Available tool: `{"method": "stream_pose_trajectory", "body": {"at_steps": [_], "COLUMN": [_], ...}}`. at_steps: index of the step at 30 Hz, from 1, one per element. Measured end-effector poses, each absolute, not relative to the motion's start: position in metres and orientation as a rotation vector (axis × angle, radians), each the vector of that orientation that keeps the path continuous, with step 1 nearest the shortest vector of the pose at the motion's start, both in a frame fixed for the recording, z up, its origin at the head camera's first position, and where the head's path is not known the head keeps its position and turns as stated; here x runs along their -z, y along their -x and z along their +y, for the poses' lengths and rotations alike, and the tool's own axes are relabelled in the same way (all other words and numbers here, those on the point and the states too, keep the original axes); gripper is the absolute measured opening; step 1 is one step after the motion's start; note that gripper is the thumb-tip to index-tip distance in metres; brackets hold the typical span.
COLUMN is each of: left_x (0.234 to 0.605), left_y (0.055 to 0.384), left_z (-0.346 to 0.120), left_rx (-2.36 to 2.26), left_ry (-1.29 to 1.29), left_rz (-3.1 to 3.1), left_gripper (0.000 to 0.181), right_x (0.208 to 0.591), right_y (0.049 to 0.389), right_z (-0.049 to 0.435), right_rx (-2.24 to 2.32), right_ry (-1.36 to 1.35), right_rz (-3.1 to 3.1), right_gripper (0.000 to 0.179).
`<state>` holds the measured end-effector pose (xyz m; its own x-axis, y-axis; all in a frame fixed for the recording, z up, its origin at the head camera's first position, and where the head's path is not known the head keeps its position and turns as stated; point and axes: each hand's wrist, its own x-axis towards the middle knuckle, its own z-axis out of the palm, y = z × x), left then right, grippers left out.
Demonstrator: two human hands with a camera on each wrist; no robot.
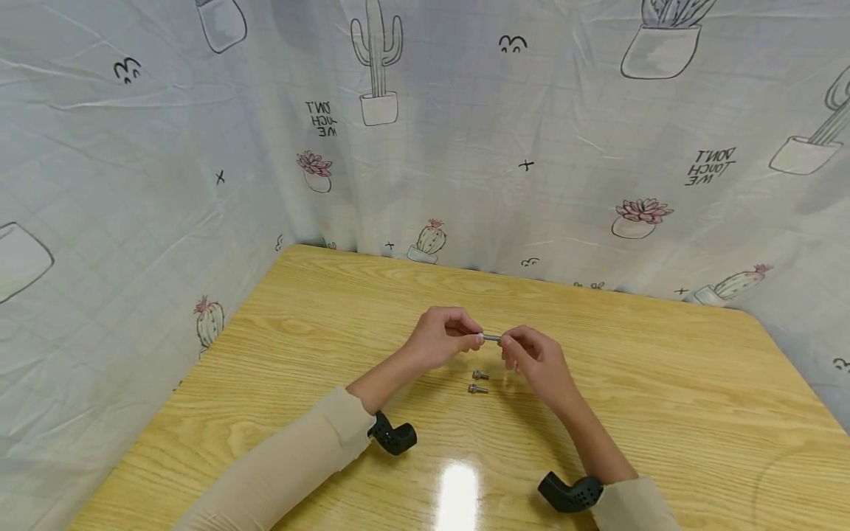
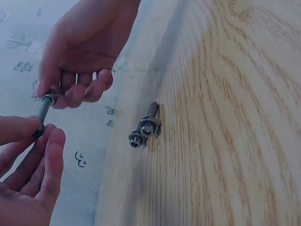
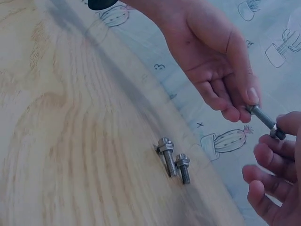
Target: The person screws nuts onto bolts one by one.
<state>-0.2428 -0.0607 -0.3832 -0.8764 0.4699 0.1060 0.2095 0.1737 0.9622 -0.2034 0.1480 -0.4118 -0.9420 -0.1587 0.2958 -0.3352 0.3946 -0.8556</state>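
Observation:
A slim metal bolt [image 1: 491,338] spans the gap between the two hands, raised over the table. My left hand [image 1: 437,338] pinches one end of it between thumb and fingers. At the other end, the right hand [image 1: 541,363] grips with thumb and fingertips, where a nut [image 3: 277,133] sits around the shank in the right wrist view. Two more bolts lie side by side on the wood below the hands: a longer bolt [image 3: 167,155] and a shorter bolt [image 3: 184,168]. Both have a socket head and a nut close under it.
A wooden table [image 1: 332,295] carries the loose bolts. Behind it and along its left side hangs a pale curtain [image 1: 465,147] printed with cacti. Black wrist mounts [image 1: 395,436] sit at both sleeve cuffs.

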Motion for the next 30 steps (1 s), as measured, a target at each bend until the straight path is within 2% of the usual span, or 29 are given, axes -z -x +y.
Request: {"method": "stream_pose_trajectory", "body": {"at_steps": [8,11,14,19,24,30], "left_x": [0.3818,0.3819,0.3817,0.3812,0.3819,0.3805], "left_y": [0.2406,0.2401,0.2398,0.2405,0.2420,0.2420], "left_z": [-0.0586,-0.0579,-0.0578,-0.0589,-0.0598,-0.0591], "left_rx": [-1.744,-1.736,-1.738,-1.766,-1.777,-1.787], "left_ry": [-0.742,-0.740,-0.727,-0.666,-0.627,-0.622], "left_rz": [2.240,2.238,2.250,2.262,2.246,2.223], "left_gripper": [0.007,0.007,0.006,0.005,0.005,0.005], "right_x": [0.4040,0.4031,0.4042,0.4081,0.4095,0.4081], "right_y": [0.2035,0.2035,0.2029,0.2012,0.2009,0.2012], "right_z": [0.1396,0.1386,0.1405,0.1468,0.1486,0.1472], "right_rx": [-1.654,-1.637,-1.640,-1.591,-1.547,-1.538], "right_ry": [-0.277,-0.192,-0.193,-0.379,-0.508,-0.468], "right_rz": [-2.526,-2.550,-2.530,-2.476,-2.429,-2.424], "right_gripper": [0.062,0.064,0.055,0.028,0.025,0.019]}}
